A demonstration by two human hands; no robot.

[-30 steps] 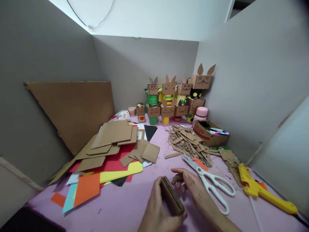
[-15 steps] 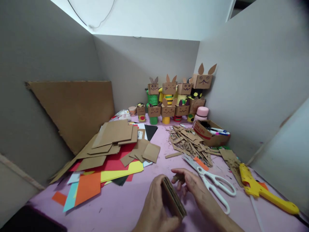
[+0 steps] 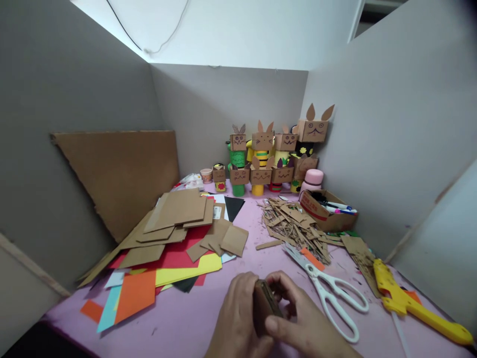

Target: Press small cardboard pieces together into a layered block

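Note:
A small stack of cardboard pieces [image 3: 263, 306] stands on edge between my two hands, low in the middle of the view. My left hand [image 3: 238, 313] wraps round its left side. On the other side, my right hand [image 3: 294, 311] is closed on the stack, thumb on the near face and fingers curled over the right edge. Part of the stack is hidden by both hands. White-handled scissors [image 3: 322, 283] lie just right of my right hand, blades pointing away to the left.
Cardboard sheets [image 3: 179, 209] and coloured paper [image 3: 136, 296] are piled at the left. Cardboard scraps [image 3: 292, 221] lie at centre right, beside a box of markers [image 3: 322, 216]. A yellow glue gun [image 3: 413, 303] rests at far right. Several cardboard animal figures [image 3: 261, 175] line the back.
My right hand has moved in from the right and closed on the cardboard stack. The stack has turned in my left hand, and the view has tilted slightly.

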